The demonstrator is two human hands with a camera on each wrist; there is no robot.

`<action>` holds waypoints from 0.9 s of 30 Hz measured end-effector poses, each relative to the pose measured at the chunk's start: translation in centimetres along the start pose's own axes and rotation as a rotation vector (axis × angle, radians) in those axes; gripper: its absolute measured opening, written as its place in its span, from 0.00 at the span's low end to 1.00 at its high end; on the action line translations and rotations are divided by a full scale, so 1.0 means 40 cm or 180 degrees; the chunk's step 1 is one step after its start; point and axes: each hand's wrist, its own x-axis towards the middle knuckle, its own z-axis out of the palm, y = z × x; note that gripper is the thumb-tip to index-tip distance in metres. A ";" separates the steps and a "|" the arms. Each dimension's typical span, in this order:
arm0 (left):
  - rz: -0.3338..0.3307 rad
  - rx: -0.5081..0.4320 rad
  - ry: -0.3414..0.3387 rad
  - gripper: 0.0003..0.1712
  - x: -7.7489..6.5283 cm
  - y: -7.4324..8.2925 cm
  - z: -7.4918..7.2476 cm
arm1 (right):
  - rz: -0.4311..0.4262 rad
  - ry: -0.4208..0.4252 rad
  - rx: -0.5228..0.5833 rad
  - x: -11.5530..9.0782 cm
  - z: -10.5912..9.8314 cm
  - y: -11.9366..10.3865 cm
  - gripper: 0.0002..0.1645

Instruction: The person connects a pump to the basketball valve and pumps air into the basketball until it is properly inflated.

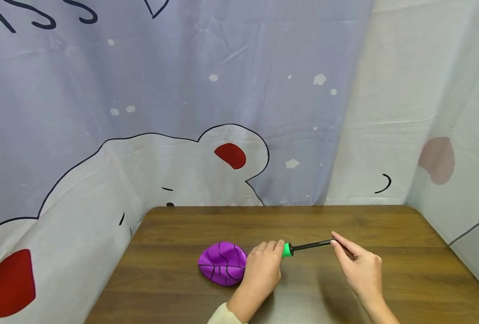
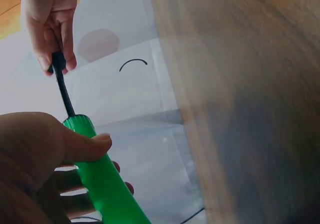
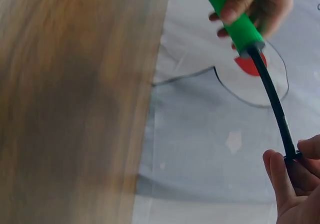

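Observation:
A small hand pump with a green barrel (image 2: 107,184) and a thin black rod (image 1: 310,245) is held above the table. My left hand (image 1: 262,266) grips the barrel, thumb across one side and fingers round the other. The rod stands well out of the barrel. At its far end, the fingers and thumb of my right hand (image 1: 360,271) pinch the small black handle (image 3: 292,156). Just left of my left hand is a purple ball (image 1: 222,263) with black lines, slack and dented. My left hand hides whether the pump joins the ball.
The wooden tabletop (image 1: 174,229) has rounded back corners. Behind it and along the sides hangs a printed cloth (image 1: 296,112) in grey-blue and white, with bear shapes and red patches.

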 end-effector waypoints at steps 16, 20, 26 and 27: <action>0.0087 -0.0022 0.0082 0.25 0.001 0.004 -0.009 | -0.0354 -0.0389 0.0512 -0.052 0.096 -0.049 0.19; 0.0059 -0.0052 0.0056 0.27 -0.001 0.001 -0.005 | -0.0069 -0.0361 0.0440 -0.038 0.062 -0.032 0.17; 0.0005 -0.0073 0.0026 0.29 -0.005 -0.001 -0.001 | 0.0254 -0.0230 0.0202 -0.009 0.002 -0.013 0.14; 0.0006 -0.0071 0.0031 0.28 -0.005 -0.001 -0.001 | 0.0256 -0.0197 0.0175 -0.005 -0.006 -0.011 0.14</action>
